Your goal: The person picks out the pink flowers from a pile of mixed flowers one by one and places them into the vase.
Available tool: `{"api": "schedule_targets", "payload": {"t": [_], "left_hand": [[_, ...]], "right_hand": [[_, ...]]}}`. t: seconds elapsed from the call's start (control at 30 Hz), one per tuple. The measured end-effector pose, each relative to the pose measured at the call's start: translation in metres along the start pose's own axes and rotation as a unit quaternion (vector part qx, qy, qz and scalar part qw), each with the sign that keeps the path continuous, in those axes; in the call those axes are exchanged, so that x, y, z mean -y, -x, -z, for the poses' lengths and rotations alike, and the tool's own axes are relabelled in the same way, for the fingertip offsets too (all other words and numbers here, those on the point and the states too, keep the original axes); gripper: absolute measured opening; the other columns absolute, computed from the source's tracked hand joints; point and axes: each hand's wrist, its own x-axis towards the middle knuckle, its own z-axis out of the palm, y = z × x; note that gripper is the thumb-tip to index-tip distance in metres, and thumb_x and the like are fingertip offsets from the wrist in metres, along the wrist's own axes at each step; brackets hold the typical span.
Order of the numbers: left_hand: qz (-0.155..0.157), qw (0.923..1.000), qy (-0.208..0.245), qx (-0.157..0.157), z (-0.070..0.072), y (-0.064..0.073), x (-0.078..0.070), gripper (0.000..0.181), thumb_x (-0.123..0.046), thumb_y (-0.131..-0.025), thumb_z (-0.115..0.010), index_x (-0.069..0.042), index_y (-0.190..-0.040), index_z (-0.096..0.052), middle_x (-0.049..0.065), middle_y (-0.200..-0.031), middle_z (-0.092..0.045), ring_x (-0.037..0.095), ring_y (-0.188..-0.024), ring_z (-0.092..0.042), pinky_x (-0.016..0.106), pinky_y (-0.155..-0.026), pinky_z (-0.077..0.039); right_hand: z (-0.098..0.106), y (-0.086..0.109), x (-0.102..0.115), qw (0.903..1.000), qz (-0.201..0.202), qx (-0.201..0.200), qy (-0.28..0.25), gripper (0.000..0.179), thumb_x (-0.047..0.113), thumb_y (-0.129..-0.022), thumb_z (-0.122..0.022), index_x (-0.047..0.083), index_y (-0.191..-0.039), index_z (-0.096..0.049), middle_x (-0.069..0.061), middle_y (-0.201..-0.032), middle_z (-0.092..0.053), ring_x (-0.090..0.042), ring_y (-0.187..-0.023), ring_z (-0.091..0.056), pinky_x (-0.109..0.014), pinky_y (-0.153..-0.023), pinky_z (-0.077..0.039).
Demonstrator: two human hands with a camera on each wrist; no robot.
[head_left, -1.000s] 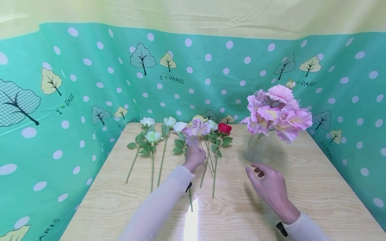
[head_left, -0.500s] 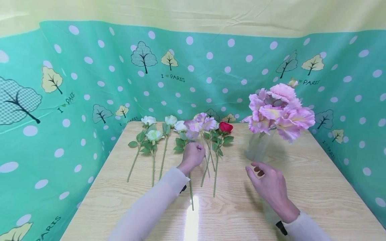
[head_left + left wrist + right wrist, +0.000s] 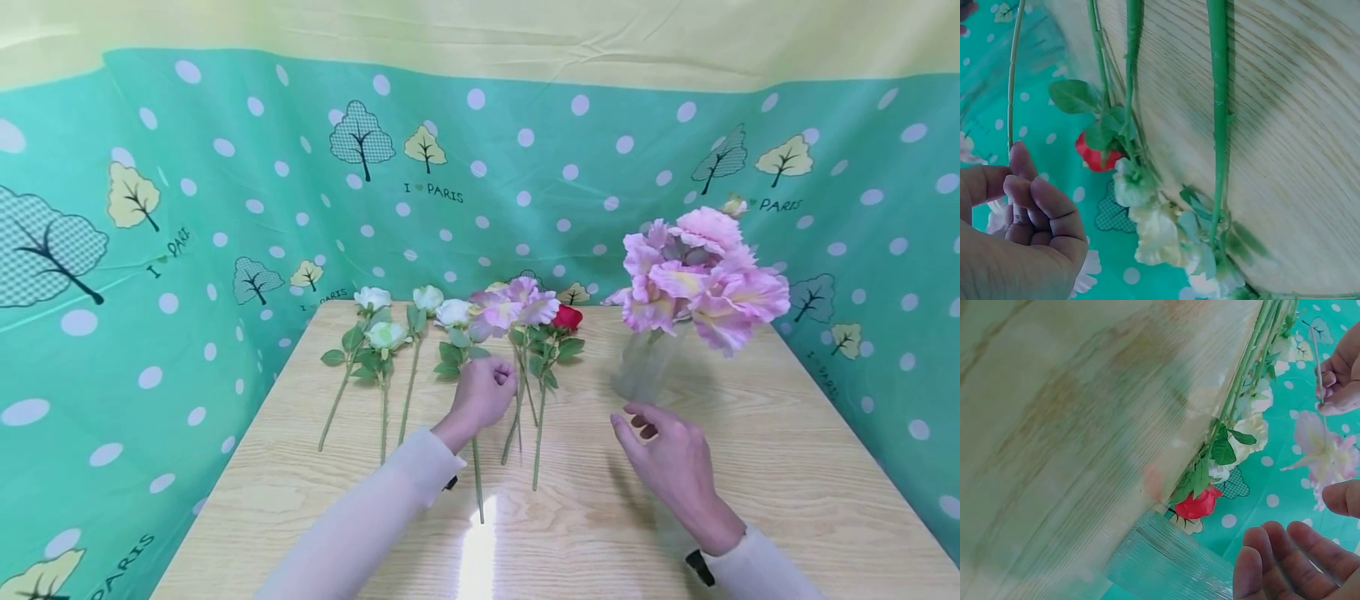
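Observation:
My left hand (image 3: 483, 393) pinches the thin stem (image 3: 1012, 94) of a pink-purple flower (image 3: 517, 307) between thumb and fingers. The bloom is held over the row of flowers at mid-table; part of its stem is hidden by the hand. On the right, my right hand (image 3: 671, 458) hovers with loosely curved fingers and holds nothing. Just beyond its fingertips stands a clear ribbed vase (image 3: 637, 371), also seen in the right wrist view. Large pink-purple flowers (image 3: 705, 279) fill the vase, with a small pale bud (image 3: 735, 206) sticking up behind them.
Several white and pale green roses lie on the wooden table (image 3: 780, 483), among them a white rose (image 3: 372, 298) and a pale green rose (image 3: 387, 336). A red rose (image 3: 567, 318) lies at the row's right end. A green dotted curtain (image 3: 450, 225) encloses the table's back and sides.
The pink-purple flower in my left hand has risen slightly and shifted right, away from the white roses. My right hand stays in place beside the vase.

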Motion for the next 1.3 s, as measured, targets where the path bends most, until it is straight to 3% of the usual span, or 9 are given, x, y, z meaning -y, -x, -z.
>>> {"api": "schedule_targets", "payload": {"t": [0.47, 1.1, 1.3], "left_hand": [[-0.061, 0.9981, 0.005, 0.001, 0.005, 0.026, -0.003, 0.012, -0.009, -0.099, -0.065, -0.003, -0.095, -0.075, -0.001, -0.08, -0.07, 0.007, -0.068, -0.062, 0.023, -0.066, -0.056], [-0.144, 0.9892, -0.026, 0.004, 0.01, 0.043, -0.004, 0.012, -0.004, -0.094, -0.068, -0.007, -0.087, -0.076, 0.0, -0.077, -0.073, 0.003, -0.062, -0.06, 0.019, -0.059, -0.052], [-0.157, 0.9871, -0.03, 0.011, 0.01, 0.047, -0.005, 0.013, -0.002, -0.093, -0.068, -0.008, -0.084, -0.075, -0.001, -0.075, -0.073, 0.003, -0.062, -0.059, 0.019, -0.058, -0.052]], "right_hand": [[-0.002, -0.001, 0.003, 1.0, 0.001, 0.005, 0.0, 0.02, 0.019, -0.084, -0.084, 0.003, -0.096, -0.079, -0.009, -0.077, -0.075, -0.019, -0.061, -0.067, -0.037, -0.053, -0.055], [-0.005, -0.004, 0.009, 0.9998, -0.005, 0.019, -0.006, 0.02, 0.019, -0.085, -0.083, 0.004, -0.097, -0.079, -0.009, -0.078, -0.075, -0.02, -0.063, -0.068, -0.039, -0.056, -0.057], [-0.007, -0.003, 0.009, 0.9998, -0.003, 0.018, -0.009, 0.019, 0.02, -0.085, -0.083, 0.005, -0.096, -0.079, -0.008, -0.077, -0.074, -0.019, -0.062, -0.068, -0.037, -0.055, -0.057]]}}
